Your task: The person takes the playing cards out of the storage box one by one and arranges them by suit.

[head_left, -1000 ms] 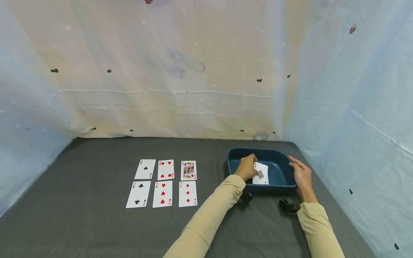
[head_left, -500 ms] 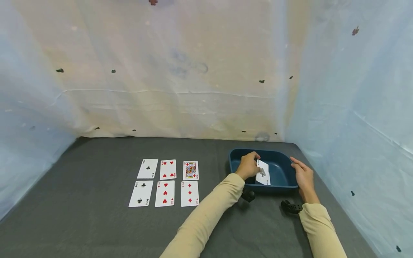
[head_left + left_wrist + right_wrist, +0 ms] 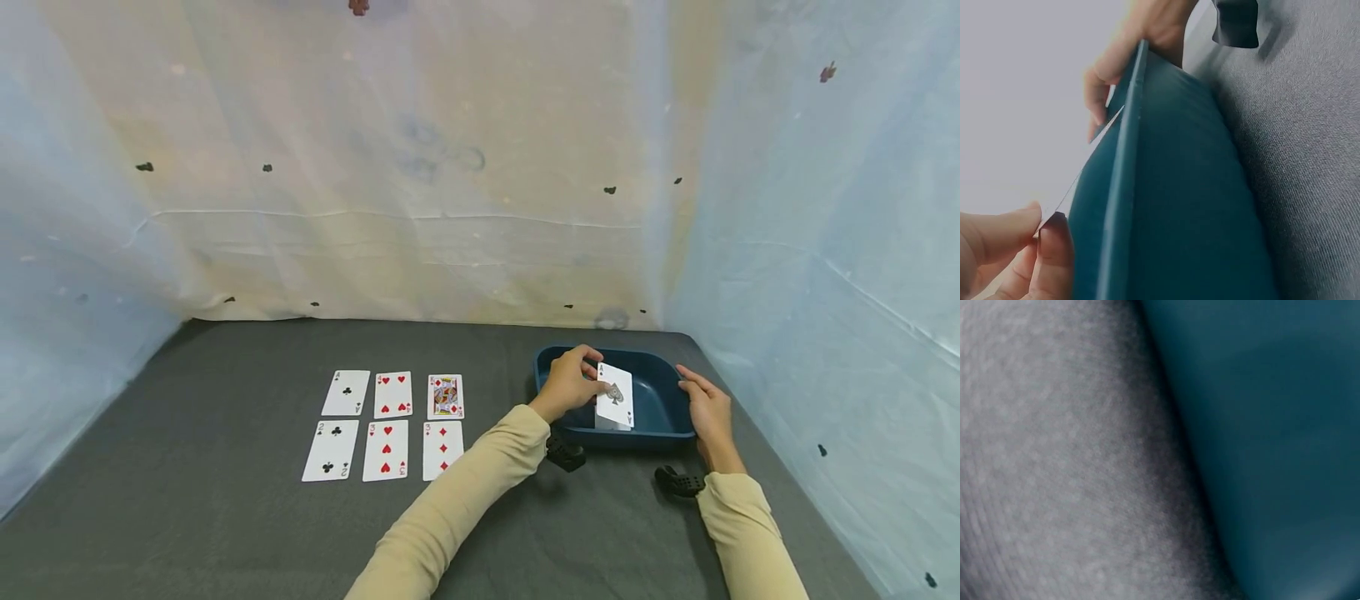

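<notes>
My left hand pinches an ace of spades at its left edge, thumb on the face. The card is tilted over a dark blue plastic tray; a pale strip shows below its lower edge, and whether that is another card I cannot tell. In the left wrist view the card appears edge-on between thumb and fingers, beside the tray's rim. My right hand grips the tray's right end, fingers over the rim. The right wrist view has only the tray's outer wall and cloth.
Left of the tray, playing cards lie face up in two rows: ace of clubs, four of hearts and king of diamonds behind; two of clubs, three of hearts and three of diamonds in front. Grey cloth covers the table.
My left hand has risen slightly and shifted its hold to the card's left edge, and the ace of spades has come up a little. The right hand stays at the tray's end.
</notes>
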`<state>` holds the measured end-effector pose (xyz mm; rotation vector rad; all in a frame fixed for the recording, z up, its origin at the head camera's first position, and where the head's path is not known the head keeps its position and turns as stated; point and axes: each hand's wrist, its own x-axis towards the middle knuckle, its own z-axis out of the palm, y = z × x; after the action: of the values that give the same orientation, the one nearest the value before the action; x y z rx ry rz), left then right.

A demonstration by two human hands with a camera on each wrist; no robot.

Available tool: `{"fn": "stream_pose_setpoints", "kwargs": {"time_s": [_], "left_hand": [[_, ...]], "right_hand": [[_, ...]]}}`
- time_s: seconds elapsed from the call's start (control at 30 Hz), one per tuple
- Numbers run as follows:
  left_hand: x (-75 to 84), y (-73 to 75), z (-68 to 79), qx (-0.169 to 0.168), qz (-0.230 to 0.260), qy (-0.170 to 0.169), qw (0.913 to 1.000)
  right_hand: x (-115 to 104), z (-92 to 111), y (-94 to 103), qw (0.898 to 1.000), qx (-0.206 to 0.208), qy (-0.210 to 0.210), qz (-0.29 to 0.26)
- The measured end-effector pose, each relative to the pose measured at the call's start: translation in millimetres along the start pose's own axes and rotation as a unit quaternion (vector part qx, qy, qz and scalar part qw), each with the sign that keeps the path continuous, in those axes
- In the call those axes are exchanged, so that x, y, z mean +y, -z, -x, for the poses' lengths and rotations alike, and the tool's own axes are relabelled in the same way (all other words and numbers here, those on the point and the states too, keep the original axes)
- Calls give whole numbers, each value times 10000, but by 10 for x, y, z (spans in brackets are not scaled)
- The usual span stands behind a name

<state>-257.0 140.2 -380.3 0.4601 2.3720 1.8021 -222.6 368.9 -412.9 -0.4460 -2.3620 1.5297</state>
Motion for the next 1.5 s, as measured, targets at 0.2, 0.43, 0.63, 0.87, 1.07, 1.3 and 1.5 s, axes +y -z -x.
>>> {"fn": "stream_pose_setpoints", "kwargs": {"time_s": [0.2,0.43,0.63,0.87,1.07,1.3,1.5], "left_hand": [[-14,133,71,-38,196,-187,9996],[-14,323,127,-111,486,-188,9986],[38,542,190,-43,622,-234,9978],[68,797,268,7,883,-273,9957],[51,1040,312,49,1296,-277,9912],[-18,1290,359,274,1457,-182,9888],[-161,1427,377,518,1174,5,9917]], "right_hand": [[1,-4,3,10000,-65,-16,-21],[26,-17,12,10000,-33,-77,-13],[29,-27,8,10000,-68,-64,-22],[28,-34,-9,10000,-54,-54,-2],[22,-38,-26,10000,-49,-28,31],[29,-40,-21,10000,-34,-54,60],[34,-65,17,10000,-2,-23,61]]}}
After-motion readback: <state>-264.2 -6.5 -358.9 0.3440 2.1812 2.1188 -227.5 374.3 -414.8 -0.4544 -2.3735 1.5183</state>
